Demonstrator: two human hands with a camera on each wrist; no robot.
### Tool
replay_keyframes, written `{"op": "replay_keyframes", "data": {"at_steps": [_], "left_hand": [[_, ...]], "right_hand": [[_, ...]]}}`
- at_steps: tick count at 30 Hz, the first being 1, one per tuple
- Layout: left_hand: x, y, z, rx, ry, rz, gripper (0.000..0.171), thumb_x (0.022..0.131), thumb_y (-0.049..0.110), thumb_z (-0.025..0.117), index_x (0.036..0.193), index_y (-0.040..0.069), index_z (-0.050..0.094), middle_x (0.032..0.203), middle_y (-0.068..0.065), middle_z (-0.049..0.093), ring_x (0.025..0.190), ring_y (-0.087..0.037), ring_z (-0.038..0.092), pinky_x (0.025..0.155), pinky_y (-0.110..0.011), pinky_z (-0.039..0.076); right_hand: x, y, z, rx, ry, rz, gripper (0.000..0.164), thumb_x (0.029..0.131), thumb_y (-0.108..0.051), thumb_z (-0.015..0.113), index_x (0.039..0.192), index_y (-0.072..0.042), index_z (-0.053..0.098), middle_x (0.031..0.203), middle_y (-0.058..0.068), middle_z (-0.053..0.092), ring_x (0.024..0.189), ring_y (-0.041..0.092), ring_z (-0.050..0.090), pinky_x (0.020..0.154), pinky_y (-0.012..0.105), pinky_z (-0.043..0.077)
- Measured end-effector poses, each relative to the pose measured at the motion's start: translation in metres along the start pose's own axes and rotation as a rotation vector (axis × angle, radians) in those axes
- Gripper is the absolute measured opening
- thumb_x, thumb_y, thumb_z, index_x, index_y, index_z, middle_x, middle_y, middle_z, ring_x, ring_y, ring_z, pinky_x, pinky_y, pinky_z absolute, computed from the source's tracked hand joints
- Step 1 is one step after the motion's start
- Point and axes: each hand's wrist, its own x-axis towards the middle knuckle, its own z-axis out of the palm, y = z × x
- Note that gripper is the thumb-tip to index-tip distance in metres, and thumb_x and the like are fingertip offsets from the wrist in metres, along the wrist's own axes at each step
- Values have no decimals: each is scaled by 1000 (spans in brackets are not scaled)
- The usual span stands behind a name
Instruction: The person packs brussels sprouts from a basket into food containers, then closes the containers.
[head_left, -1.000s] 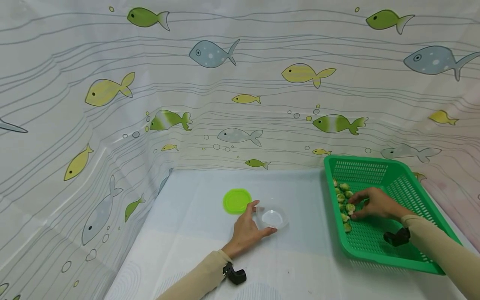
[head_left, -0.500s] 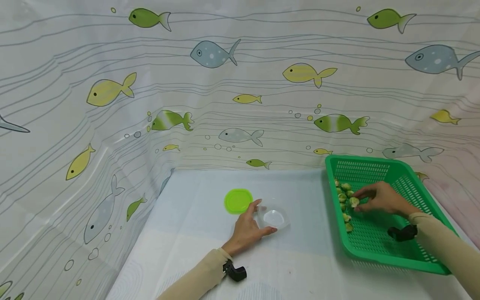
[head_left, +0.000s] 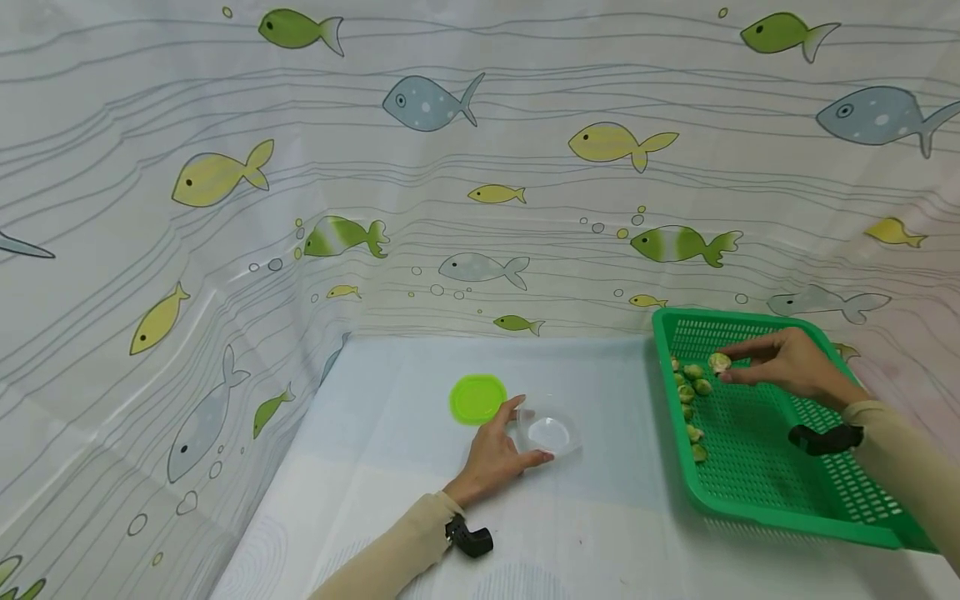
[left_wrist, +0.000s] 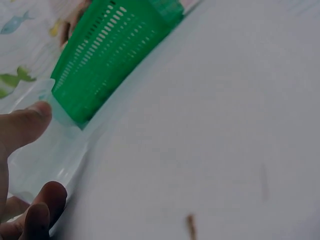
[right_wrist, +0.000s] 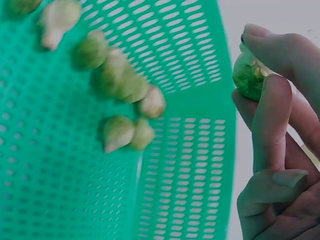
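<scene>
My left hand (head_left: 491,461) grips a small clear plastic container (head_left: 550,433) on the table, thumb at its near side and fingers at its far left. In the left wrist view the container (left_wrist: 47,150) shows between thumb and fingers. Raised over the back of a green basket (head_left: 757,454), my right hand (head_left: 804,365) pinches a Brussels sprout (head_left: 719,363) between thumb and fingertips. The right wrist view shows this sprout (right_wrist: 248,77) close up, above the basket's level. Several more Brussels sprouts (head_left: 686,393) lie along the basket's left inner wall.
A bright green lid (head_left: 477,399) lies flat on the table, just behind and left of the container. The basket, with slotted walls, stands at the right on the white table cover (head_left: 600,533). A fish-patterned sheet (head_left: 420,208) rises behind and to the left.
My right hand has lifted the Brussels sprout off the others, moving up and toward the back right of the basket. My left hand keeps its hold on the container.
</scene>
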Motion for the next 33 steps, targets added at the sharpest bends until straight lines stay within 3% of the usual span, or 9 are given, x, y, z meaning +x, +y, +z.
{"op": "replay_keyframes", "data": {"at_steps": [7, 15, 24, 29, 33], "left_hand": [[1, -1, -1, -1, -4, 0, 102, 78, 39, 95, 159, 8, 42, 139, -17, 67, 47, -1, 53, 51, -21, 45], [1, -1, -1, -5, -14, -2, 102, 79, 38, 95, 160, 8, 41, 139, -16, 67, 46, 0, 53, 50, -19, 45], [-1, -1, 0, -39, -18, -4, 101, 79, 36, 95, 160, 8, 41, 141, -17, 65, 45, -2, 57, 51, -22, 47], [-1, -2, -1, -34, -16, 2, 101, 79, 37, 95, 160, 9, 41, 140, -16, 67, 45, -2, 57, 50, -21, 46], [-1, -1, -1, -31, -12, 4, 101, 78, 36, 95, 159, 9, 42, 139, -16, 67, 45, -1, 56, 50, -21, 46]], "right_hand": [[8, -21, -2, 29, -15, 50, 41, 90, -28, 88, 126, -11, 78, 108, -8, 78, 89, 9, 68, 72, 31, 57], [19, -54, 16, 154, -63, -4, 41, 91, -20, 85, 129, -7, 76, 112, -14, 78, 96, 9, 71, 77, 32, 60], [35, -92, 44, 250, -123, -77, 39, 88, -17, 88, 125, -6, 78, 99, 2, 82, 69, 18, 64, 62, 34, 53], [44, -105, 63, 304, -145, -112, 38, 86, -12, 89, 121, -3, 79, 103, 3, 82, 72, 15, 70, 64, 34, 55], [49, -114, 79, 344, -177, -117, 37, 84, -12, 90, 119, -3, 80, 94, 5, 82, 70, 22, 73, 62, 33, 56]]}}
